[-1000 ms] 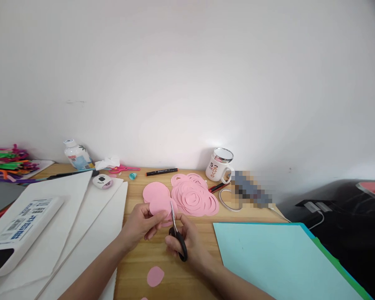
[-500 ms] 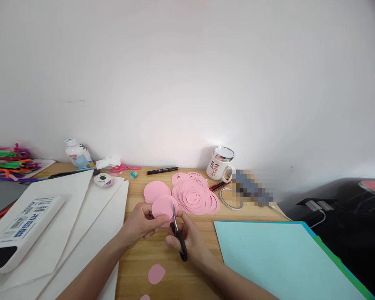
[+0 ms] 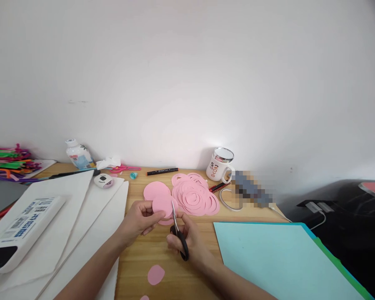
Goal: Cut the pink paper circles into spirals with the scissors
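My left hand (image 3: 142, 218) pinches a pink paper circle (image 3: 161, 205) by its lower left edge. In my right hand (image 3: 186, 235) is a pair of scissors (image 3: 181, 241) with black handles, its blades pointing up at the circle's right edge. Whether the blades are fully closed I cannot tell. Behind the held circle lies another pink circle (image 3: 154, 190), partly covered by it. A heap of pink paper rings and spirals (image 3: 195, 196) is just beyond my right hand. Nearer to me on the wooden table rests a small pink petal-shaped piece (image 3: 156, 275).
White sheets (image 3: 109, 225) with a white box (image 3: 28, 229) on top cover the left side. Light blue sheets (image 3: 268, 250) lie at the right. Along the wall stand a mug (image 3: 218, 166), a black marker (image 3: 162, 171), pink scissors (image 3: 123, 168) and a white bottle (image 3: 79, 155).
The left hand has shifted slightly left, and the held circle's right edge has drawn back toward the scissor blades. My right hand with the scissors has barely moved.
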`<state>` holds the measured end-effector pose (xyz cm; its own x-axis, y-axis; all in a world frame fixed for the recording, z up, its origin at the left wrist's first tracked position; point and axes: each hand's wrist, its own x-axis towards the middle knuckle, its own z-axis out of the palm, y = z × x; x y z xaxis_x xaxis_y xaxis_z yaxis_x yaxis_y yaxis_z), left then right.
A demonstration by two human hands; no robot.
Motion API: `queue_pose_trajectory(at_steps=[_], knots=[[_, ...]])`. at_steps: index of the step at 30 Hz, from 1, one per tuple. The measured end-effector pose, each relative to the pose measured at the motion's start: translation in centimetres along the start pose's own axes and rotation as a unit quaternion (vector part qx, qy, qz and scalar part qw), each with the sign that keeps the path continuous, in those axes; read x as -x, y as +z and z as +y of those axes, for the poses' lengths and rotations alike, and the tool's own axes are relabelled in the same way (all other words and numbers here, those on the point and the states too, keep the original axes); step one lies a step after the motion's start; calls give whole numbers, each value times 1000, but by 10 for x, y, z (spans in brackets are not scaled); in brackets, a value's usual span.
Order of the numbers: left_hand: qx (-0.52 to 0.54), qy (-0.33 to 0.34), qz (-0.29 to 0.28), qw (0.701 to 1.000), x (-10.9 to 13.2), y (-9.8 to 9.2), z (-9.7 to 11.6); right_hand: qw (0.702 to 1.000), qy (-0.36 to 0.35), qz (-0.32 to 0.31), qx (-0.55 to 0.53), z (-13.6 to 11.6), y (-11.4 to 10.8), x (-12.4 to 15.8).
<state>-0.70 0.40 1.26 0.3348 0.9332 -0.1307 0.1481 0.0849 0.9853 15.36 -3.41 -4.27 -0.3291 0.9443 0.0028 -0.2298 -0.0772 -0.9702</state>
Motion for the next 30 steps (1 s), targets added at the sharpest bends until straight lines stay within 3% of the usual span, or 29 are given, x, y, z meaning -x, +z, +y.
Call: queue_pose_trajectory(at_steps=[10, 16, 22, 30], knots=[[30, 14, 25, 999, -1, -2, -2, 1000, 0, 0, 16, -1, 0, 0], [34, -14, -1, 999, -1, 2, -7, 1000, 17, -3, 12, 1, 1, 1], [11, -19, -18, 1000, 0, 2, -8, 999, -31, -7, -21, -3, 1, -1], [10, -14, -18, 1000, 0, 3, -6, 998, -33, -21, -47, -5, 1, -2]])
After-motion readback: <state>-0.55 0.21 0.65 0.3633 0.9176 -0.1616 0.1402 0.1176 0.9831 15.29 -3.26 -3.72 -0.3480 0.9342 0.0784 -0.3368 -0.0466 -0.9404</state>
